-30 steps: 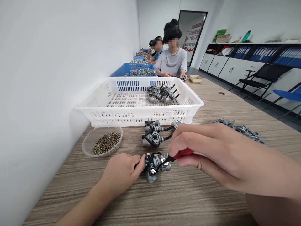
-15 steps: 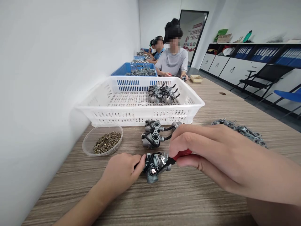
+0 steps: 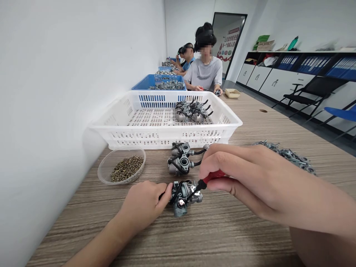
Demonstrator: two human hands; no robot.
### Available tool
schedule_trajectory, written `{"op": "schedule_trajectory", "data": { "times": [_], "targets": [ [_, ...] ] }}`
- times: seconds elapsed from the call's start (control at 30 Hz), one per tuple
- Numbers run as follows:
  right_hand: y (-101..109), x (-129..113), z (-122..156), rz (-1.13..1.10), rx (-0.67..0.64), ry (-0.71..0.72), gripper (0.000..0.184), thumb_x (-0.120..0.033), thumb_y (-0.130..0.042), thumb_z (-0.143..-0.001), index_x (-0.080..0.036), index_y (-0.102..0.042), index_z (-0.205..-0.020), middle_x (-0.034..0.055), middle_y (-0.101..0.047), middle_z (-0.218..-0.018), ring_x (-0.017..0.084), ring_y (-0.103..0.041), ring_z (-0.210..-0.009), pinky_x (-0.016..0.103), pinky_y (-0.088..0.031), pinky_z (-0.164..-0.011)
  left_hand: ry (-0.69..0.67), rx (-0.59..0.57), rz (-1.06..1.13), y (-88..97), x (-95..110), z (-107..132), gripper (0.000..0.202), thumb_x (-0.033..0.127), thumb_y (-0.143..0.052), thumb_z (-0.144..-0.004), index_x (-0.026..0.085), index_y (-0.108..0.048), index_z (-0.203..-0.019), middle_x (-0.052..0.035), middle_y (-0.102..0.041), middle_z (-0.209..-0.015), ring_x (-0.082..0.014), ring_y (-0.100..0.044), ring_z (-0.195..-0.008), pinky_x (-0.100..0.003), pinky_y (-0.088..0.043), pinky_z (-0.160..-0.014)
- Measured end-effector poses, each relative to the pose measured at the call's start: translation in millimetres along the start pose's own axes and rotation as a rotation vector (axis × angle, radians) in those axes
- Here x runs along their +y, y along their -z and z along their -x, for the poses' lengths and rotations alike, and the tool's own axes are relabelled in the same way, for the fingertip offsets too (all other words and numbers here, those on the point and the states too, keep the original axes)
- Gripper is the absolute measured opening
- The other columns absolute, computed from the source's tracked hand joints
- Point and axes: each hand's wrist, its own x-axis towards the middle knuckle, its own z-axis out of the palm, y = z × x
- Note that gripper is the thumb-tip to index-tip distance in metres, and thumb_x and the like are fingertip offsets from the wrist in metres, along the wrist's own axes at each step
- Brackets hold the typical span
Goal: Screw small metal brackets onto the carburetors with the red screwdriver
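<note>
A small grey carburetor [image 3: 184, 196] with black hoses lies on the wooden table in front of me. My left hand [image 3: 144, 205] is closed against its left side and steadies it. My right hand [image 3: 250, 181] is closed on a red-handled screwdriver [image 3: 208, 180], whose dark tip touches the top right of the carburetor. Two more carburetors [image 3: 182, 157] lie just behind it, in front of the white basket.
A white perforated basket [image 3: 119, 128] holds several carburetors at its far side. A clear bowl of small screws [image 3: 122, 168] sits at the left. A heap of metal parts [image 3: 289, 154] lies at the right. Other people work further along the table, by blue baskets [image 3: 144, 83].
My right hand has shifted slightly left and up with the screwdriver, still on the carburetor. The left hand and the carburetor have stayed put.
</note>
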Motion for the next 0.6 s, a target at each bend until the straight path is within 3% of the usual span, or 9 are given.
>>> {"op": "schedule_trajectory", "data": {
  "times": [0.17, 0.43, 0.6],
  "targets": [
    [-7.3, 1.3, -6.3, 0.019, -0.027, 0.016, 0.016, -0.025, -0.052, -0.123, -0.023, -0.067, -0.127, 0.0060, -0.074, -0.116, 0.019, -0.064, -0.085, 0.033, -0.044, -0.071, 0.000, 0.007, 0.003, -0.7, -0.2, -0.2, 0.065, 0.048, -0.031, -0.119, 0.022, -0.074, -0.078, -0.0085, -0.078, -0.072, -0.0233, -0.065, -0.064, -0.035, -0.026, -0.065],
    [-18.9, 13.2, -18.6, 0.058, -0.023, -0.030, 0.019, -0.037, -0.055, -0.123, -0.021, -0.065, -0.123, 0.0072, -0.078, -0.115, 0.020, -0.069, -0.083, 0.032, -0.042, -0.069, 0.016, 0.000, 0.025, 0.6, 0.6, 0.4, 0.065, 0.050, -0.031, -0.119, 0.023, -0.073, -0.078, -0.0084, -0.077, -0.073, -0.0235, -0.066, -0.065, -0.035, -0.028, -0.065],
    [-22.9, 26.0, -22.5, 0.030, -0.049, -0.060, 0.022, -0.042, -0.060, -0.122, -0.021, -0.066, -0.123, 0.0036, -0.077, -0.101, 0.019, -0.067, -0.078, 0.032, -0.037, -0.067, 0.023, -0.011, 0.037, 0.3, 0.6, -1.5, 0.064, 0.050, -0.031, -0.119, 0.023, -0.072, -0.078, -0.0082, -0.077, -0.073, -0.0229, -0.063, -0.064, -0.035, -0.027, -0.065]
  ]
}}
